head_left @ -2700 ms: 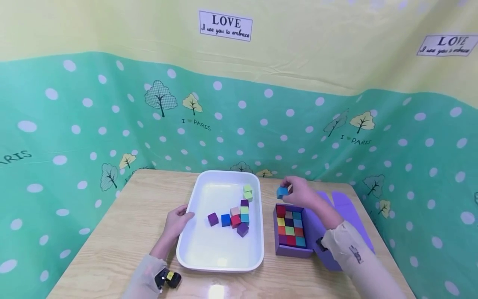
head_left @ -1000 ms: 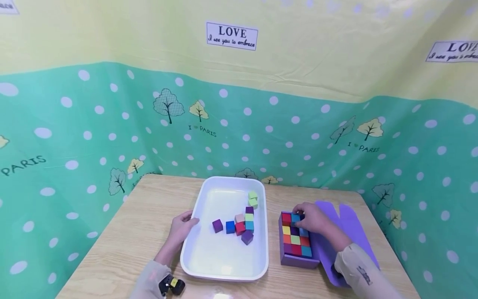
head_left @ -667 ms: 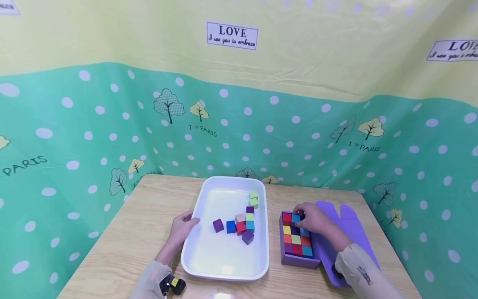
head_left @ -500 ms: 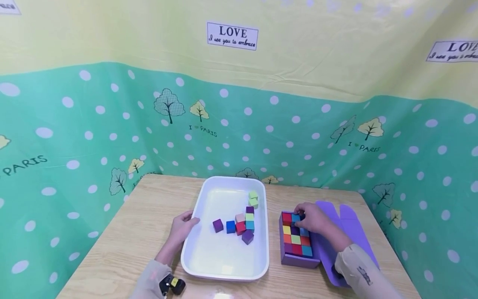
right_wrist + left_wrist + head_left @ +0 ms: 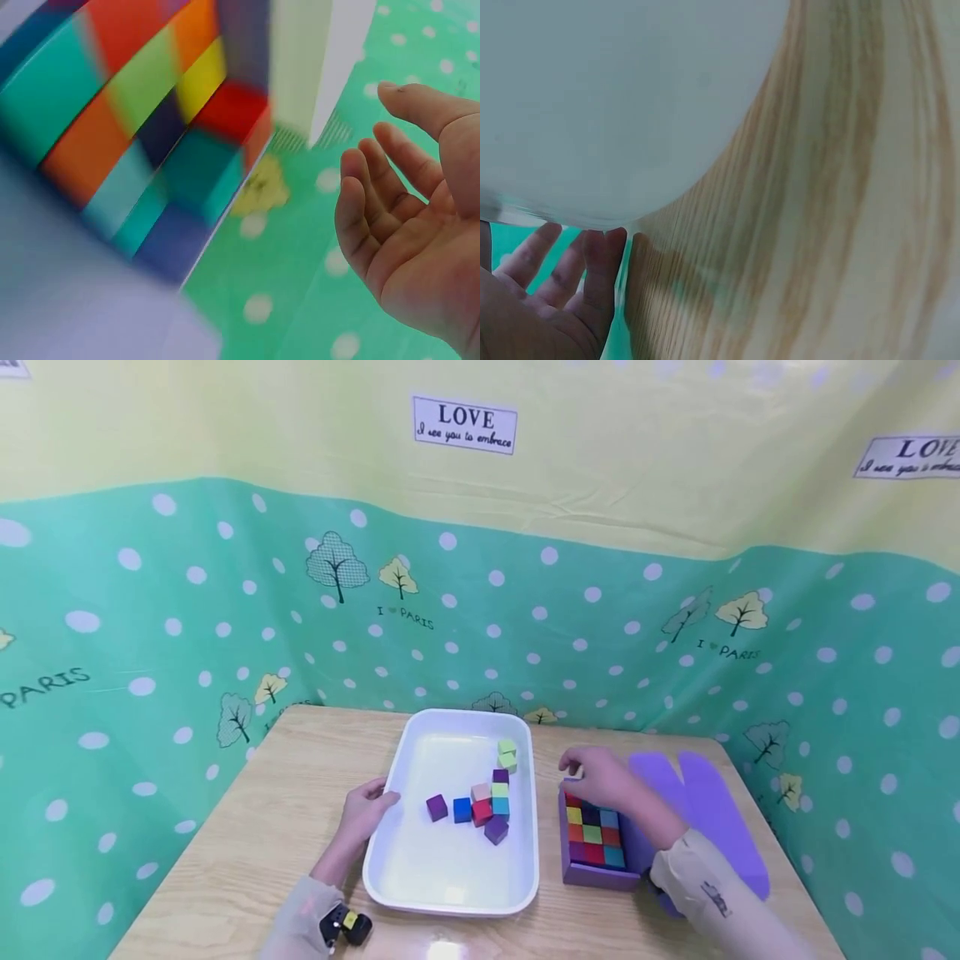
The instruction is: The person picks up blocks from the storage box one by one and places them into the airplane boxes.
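Note:
My left hand (image 5: 365, 814) holds the left rim of a white tray (image 5: 450, 893), thumb over the edge; in the left wrist view its fingers (image 5: 596, 270) lie against the tray's outer side. Above the far end of a purple box (image 5: 600, 877) is my right hand (image 5: 603, 777), with nothing in its loosely bent fingers. Rows of coloured cubes fill the box. In the right wrist view a teal cube (image 5: 199, 169) sits beside a red cube (image 5: 232, 112), blurred, apart from the empty right hand (image 5: 420, 225). My hand hides these far cubes in the head view.
Inside the tray lie several cubes, among them a purple cube (image 5: 437, 807), a blue cube (image 5: 462, 810) and a red cube (image 5: 482, 813). The box's open purple lid (image 5: 720, 810) lies to its right. A patterned curtain (image 5: 480, 610) borders the wooden table (image 5: 247, 852).
My right hand carried a blue-teal cube to the box's far row, let go of it, and has lifted away toward the left. The left hand stays at the tray.

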`<state>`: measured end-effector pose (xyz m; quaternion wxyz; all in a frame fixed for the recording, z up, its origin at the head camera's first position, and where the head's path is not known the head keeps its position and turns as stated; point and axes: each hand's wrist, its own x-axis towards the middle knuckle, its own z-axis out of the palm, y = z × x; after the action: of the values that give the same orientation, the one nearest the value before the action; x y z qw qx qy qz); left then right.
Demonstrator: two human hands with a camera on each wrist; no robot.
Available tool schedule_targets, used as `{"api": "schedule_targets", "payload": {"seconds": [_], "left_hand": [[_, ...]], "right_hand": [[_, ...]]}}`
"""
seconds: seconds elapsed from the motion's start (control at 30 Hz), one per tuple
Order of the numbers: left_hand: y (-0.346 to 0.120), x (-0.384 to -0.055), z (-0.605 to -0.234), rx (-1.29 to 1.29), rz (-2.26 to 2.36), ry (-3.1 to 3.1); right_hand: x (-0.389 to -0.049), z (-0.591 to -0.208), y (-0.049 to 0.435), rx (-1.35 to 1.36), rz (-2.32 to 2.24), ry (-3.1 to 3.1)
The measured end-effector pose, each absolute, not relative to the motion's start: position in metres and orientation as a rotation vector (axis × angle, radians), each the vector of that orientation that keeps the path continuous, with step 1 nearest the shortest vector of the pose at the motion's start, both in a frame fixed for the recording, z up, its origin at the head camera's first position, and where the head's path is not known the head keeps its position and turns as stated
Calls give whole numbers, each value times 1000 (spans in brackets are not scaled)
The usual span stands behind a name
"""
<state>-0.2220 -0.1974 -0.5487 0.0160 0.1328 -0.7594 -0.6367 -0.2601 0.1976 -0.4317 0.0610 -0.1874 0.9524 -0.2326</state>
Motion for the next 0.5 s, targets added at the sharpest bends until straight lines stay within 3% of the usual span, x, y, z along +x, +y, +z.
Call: {"api": "schedule_targets", "payload": {"seconds": [0.5], "left_hand": [[-195, -223, -545, 410, -1958, -2368]], "right_hand": [[-262, -447, 32, -885, -544, 2626]]}}
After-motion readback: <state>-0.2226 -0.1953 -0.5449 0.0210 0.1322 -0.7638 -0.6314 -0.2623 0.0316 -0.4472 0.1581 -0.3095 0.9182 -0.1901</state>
